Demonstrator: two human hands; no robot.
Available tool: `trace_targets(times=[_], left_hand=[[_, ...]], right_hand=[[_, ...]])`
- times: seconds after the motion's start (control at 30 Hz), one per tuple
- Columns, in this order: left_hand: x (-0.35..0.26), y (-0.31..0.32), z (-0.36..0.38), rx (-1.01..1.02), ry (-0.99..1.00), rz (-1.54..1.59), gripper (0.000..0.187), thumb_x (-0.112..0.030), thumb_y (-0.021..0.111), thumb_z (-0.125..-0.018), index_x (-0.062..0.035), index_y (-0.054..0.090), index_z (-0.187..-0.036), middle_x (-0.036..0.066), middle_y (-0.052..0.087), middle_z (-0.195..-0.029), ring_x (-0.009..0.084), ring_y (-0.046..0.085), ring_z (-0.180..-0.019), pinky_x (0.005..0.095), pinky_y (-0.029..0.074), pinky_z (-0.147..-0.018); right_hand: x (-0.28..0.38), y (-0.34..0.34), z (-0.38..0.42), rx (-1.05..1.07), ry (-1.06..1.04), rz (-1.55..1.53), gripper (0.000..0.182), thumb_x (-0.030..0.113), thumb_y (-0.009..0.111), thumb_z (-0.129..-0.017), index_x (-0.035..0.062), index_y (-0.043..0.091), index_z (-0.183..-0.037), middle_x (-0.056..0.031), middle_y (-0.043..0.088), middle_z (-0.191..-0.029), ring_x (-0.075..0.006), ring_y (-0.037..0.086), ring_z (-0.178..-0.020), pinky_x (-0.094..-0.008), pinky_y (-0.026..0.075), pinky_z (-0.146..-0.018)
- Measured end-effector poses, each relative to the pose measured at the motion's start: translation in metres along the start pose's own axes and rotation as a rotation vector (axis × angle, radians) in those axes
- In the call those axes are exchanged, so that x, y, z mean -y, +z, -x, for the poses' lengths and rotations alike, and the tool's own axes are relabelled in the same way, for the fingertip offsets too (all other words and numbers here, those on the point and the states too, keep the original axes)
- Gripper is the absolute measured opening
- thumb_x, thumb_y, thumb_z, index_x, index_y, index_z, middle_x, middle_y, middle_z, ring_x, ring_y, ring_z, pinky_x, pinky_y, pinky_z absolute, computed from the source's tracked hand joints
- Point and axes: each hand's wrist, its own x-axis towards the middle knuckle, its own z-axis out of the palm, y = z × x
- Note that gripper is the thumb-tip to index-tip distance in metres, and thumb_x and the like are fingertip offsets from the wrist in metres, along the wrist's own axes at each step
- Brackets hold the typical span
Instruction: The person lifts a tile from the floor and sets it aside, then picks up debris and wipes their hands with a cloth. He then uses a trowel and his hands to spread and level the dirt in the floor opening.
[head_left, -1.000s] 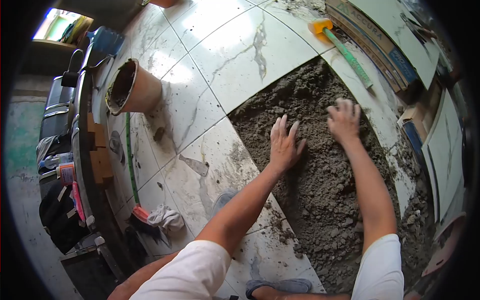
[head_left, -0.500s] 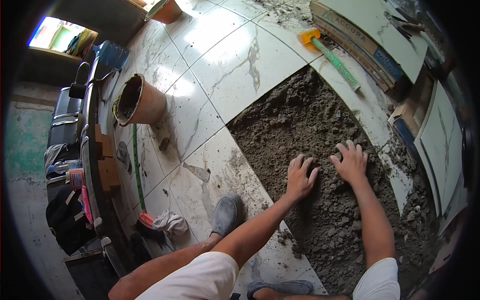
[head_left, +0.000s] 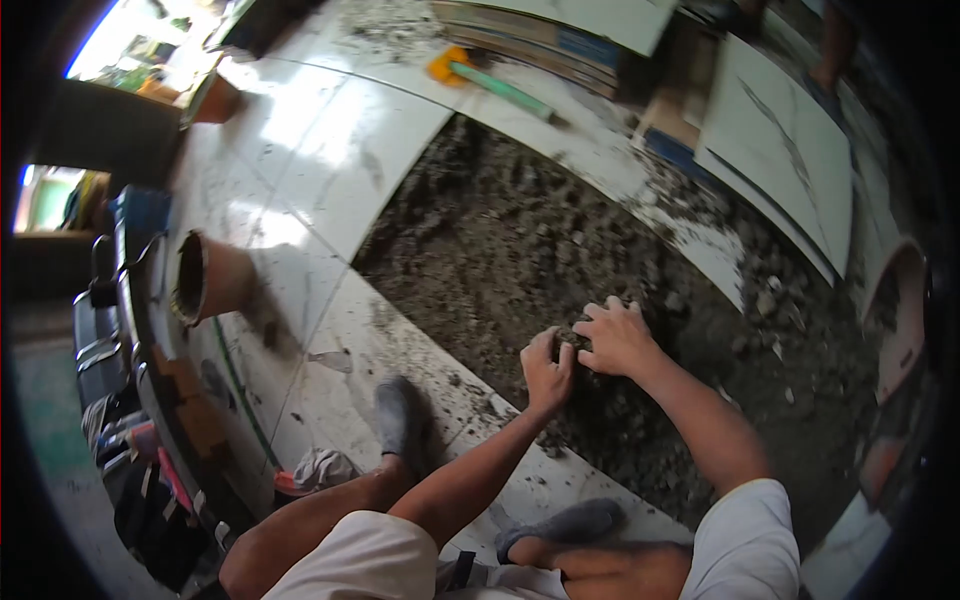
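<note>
My left hand [head_left: 547, 378] rests on the dark, crumbly mortar bed [head_left: 500, 235], its thumb and fingers apart with grey material between them. Just to its right, my right hand [head_left: 620, 342] touches the same surface with spread, bent fingers. The two hands are close together near the bed's tiled left edge. Grey dust coats the fingertips. No tool shows in either hand. White marbled tiles [head_left: 375, 135] border the loose mortar.
An orange-headed mallet [head_left: 500, 92] lies beyond the bed, near stacked boxes [head_left: 530, 45]. Loose tiles [head_left: 785, 150] lean at the upper right, near another person's leg [head_left: 838, 45]. A bucket [head_left: 215, 277] stands at the left; another bucket [head_left: 900, 320] is at the far right.
The camera view has turned and shifted rightward. My hands have come closer together, nearer the bed's left edge. The right bucket and another person's leg now show.
</note>
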Motion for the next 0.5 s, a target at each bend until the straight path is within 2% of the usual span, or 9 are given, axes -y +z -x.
trace_targets(times=[0.2, 0.23, 0.3, 0.33, 0.37, 0.4, 0.43, 0.47, 0.5], left_hand=[[-0.067, 0.053, 0.083, 0.172, 0.051, 0.047, 0.039, -0.020, 0.059, -0.091, -0.0034, 0.055, -0.126, 0.021, 0.055, -0.123, 0.0391, 0.049, -0.117, 0.0459, 0.035, -0.103], [-0.073, 0.070, 0.108, 0.448, 0.083, 0.165, 0.044, -0.022, 0.061, -0.090, -0.0036, 0.053, -0.129, 0.023, 0.053, -0.126, 0.0406, 0.047, -0.119, 0.0466, 0.034, -0.105], [-0.086, 0.078, 0.126, 0.778, 0.139, 0.332, 0.053, -0.025, 0.065, -0.088, -0.0035, 0.050, -0.134, 0.024, 0.051, -0.130, 0.0411, 0.046, -0.124, 0.0466, 0.034, -0.108], [-0.099, 0.072, 0.129, 0.725, 0.168, 0.276, 0.057, -0.025, 0.068, -0.086, -0.0042, 0.049, -0.135, 0.023, 0.050, -0.131, 0.0404, 0.045, -0.126, 0.0453, 0.036, -0.107], [-0.103, 0.067, 0.122, 0.596, 0.279, 0.261, 0.056, -0.022, 0.069, -0.084, -0.0043, 0.050, -0.133, 0.023, 0.052, -0.127, 0.0402, 0.047, -0.122, 0.0454, 0.038, -0.104], [-0.104, 0.056, 0.105, 0.479, 0.382, 0.246, 0.055, -0.020, 0.069, -0.082, -0.0045, 0.051, -0.131, 0.022, 0.054, -0.124, 0.0400, 0.049, -0.119, 0.0455, 0.040, -0.101], [-0.096, 0.043, 0.082, 0.434, 0.393, 0.225, 0.052, -0.019, 0.070, -0.080, -0.0042, 0.053, -0.127, 0.022, 0.055, -0.123, 0.0401, 0.050, -0.117, 0.0459, 0.041, -0.099], [-0.085, 0.026, 0.055, 0.389, 0.406, 0.202, 0.050, -0.018, 0.071, -0.079, -0.0038, 0.055, -0.124, 0.021, 0.055, -0.123, 0.0402, 0.051, -0.115, 0.0462, 0.042, -0.098], [-0.075, 0.006, 0.034, 0.301, 0.352, 0.109, 0.047, -0.012, 0.075, -0.077, -0.0025, 0.059, -0.119, 0.019, 0.060, -0.120, 0.0371, 0.055, -0.115, 0.0444, 0.043, -0.100]], right_hand=[[-0.037, 0.017, 0.131, 0.153, 0.164, -0.042, 0.032, 0.036, 0.067, -0.079, 0.0184, 0.070, -0.105, -0.0088, 0.060, -0.117, -0.0314, 0.054, -0.114, -0.0510, 0.043, -0.094], [-0.047, 0.023, 0.166, 0.179, 0.185, 0.048, 0.032, 0.036, 0.066, -0.079, 0.0194, 0.071, -0.106, -0.0092, 0.060, -0.119, -0.0313, 0.053, -0.116, -0.0509, 0.042, -0.096], [-0.061, 0.025, 0.206, 0.530, 0.405, 0.142, 0.032, 0.034, 0.065, -0.078, 0.0216, 0.072, -0.107, -0.0101, 0.058, -0.127, -0.0319, 0.053, -0.119, -0.0511, 0.039, -0.098], [-0.061, 0.011, 0.212, 0.598, 0.490, 0.172, 0.033, 0.034, 0.065, -0.078, 0.0225, 0.072, -0.109, -0.0108, 0.062, -0.123, -0.0324, 0.056, -0.116, -0.0520, 0.037, -0.099], [-0.063, -0.008, 0.216, 0.520, 0.534, 0.070, 0.033, 0.036, 0.064, -0.079, 0.0203, 0.072, -0.107, -0.0116, 0.066, -0.111, -0.0330, 0.061, -0.106, -0.0497, 0.042, -0.094], [-0.068, -0.017, 0.217, 0.295, 0.622, 0.054, 0.029, 0.035, 0.064, -0.079, 0.0181, 0.072, -0.102, -0.0119, 0.067, -0.098, -0.0353, 0.062, -0.099, -0.0493, 0.047, -0.086], [-0.080, -0.016, 0.222, 0.071, 0.725, -0.080, 0.031, 0.036, 0.065, -0.082, 0.0115, 0.070, -0.100, -0.0132, 0.066, -0.097, -0.0378, 0.061, -0.097, -0.0505, 0.048, -0.080], [-0.095, -0.002, 0.235, -0.102, 0.776, -0.143, 0.040, 0.038, 0.065, -0.086, 0.0070, 0.064, -0.112, -0.0163, 0.063, -0.102, -0.0390, 0.059, -0.101, -0.0525, 0.047, -0.086], [-0.099, 0.017, 0.240, -0.058, 0.848, -0.163, 0.047, 0.039, 0.066, -0.087, 0.0063, 0.058, -0.120, -0.0179, 0.061, -0.108, -0.0391, 0.058, -0.105, -0.0522, 0.047, -0.089]])
